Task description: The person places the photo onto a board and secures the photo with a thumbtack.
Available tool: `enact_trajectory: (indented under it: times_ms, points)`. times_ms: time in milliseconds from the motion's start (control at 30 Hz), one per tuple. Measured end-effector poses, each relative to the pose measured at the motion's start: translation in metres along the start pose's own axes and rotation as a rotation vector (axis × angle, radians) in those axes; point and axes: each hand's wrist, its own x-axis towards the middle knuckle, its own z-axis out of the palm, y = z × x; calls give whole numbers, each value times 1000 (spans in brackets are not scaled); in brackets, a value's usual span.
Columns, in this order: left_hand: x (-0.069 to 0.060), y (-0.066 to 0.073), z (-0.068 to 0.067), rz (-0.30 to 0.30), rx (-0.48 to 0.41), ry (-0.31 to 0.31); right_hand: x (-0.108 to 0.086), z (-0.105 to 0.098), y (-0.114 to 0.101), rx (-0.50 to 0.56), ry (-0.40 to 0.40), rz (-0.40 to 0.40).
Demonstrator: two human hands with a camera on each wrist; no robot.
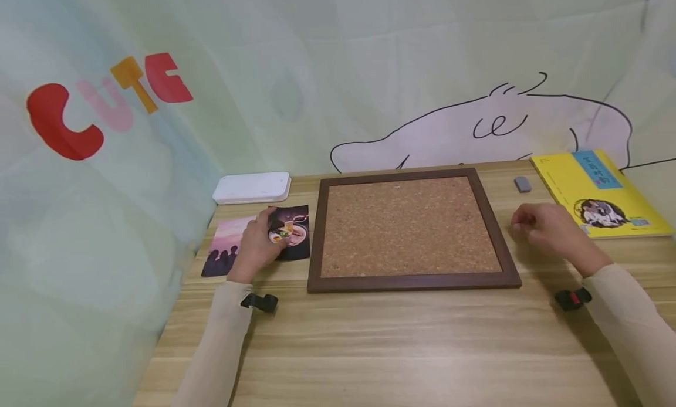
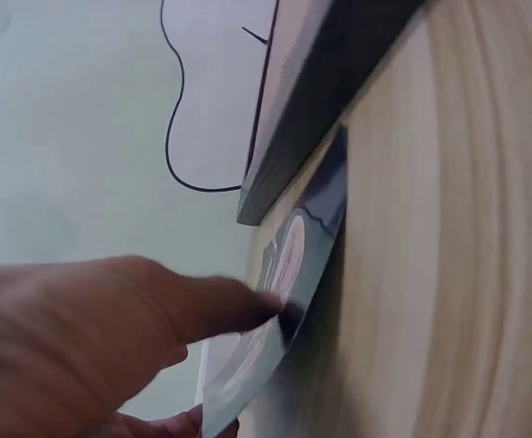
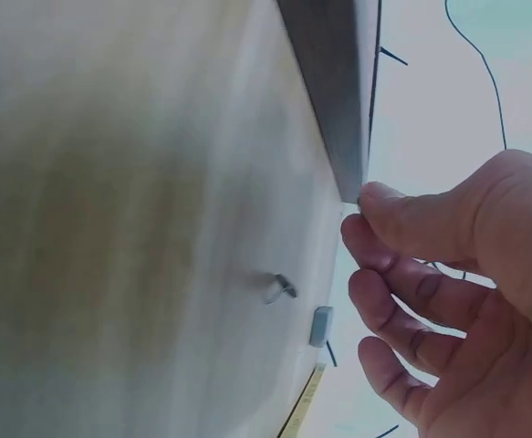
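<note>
Pinching a food photo (image 1: 297, 236) near the left edge of the tabletop (image 1: 369, 342), the left hand (image 1: 259, 246) has its thumb on top; a corkboard (image 1: 406, 231) lies alongside. Past it, loosely curled, the right hand (image 1: 549, 228) holds nothing visible; nearby, a yellow book (image 1: 570, 190).

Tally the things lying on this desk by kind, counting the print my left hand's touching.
Prints, one pink, one food: 2
Corkboard: 1
White case: 1
Yellow book: 1
Grey block: 1
Small pin-like object: 1
Total in view: 7
</note>
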Motion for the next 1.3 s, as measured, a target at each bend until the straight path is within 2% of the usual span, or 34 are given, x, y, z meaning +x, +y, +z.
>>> enact_trajectory:
  times_ms: [167,267,433,533,633,800,967,1200,1300]
  points:
    - [1,-6,-6,16,-88,14,7,-5,-8,50,13,35]
    - [0,-7,-8,-17,-181,-20,10,-6,-12,81,22,38]
    - [0,-7,-11,-63,-293,-41,16,-7,-18,102,81,-11]
    - [0,-5,-14,-72,-334,-33,19,-8,-23,107,109,-36]
    - [-1,-3,-17,-106,-385,-12,24,-9,-30,99,125,-50]
    - [-2,1,-21,-160,-472,37,32,-12,-41,82,103,-35]
    - [-3,7,-23,-135,-527,88,40,-13,-52,123,80,24]
    - [-5,16,-27,-62,-582,133,48,-10,-67,158,135,-52]
    - [-8,22,-32,-48,-595,132,52,-9,-74,161,146,-61]
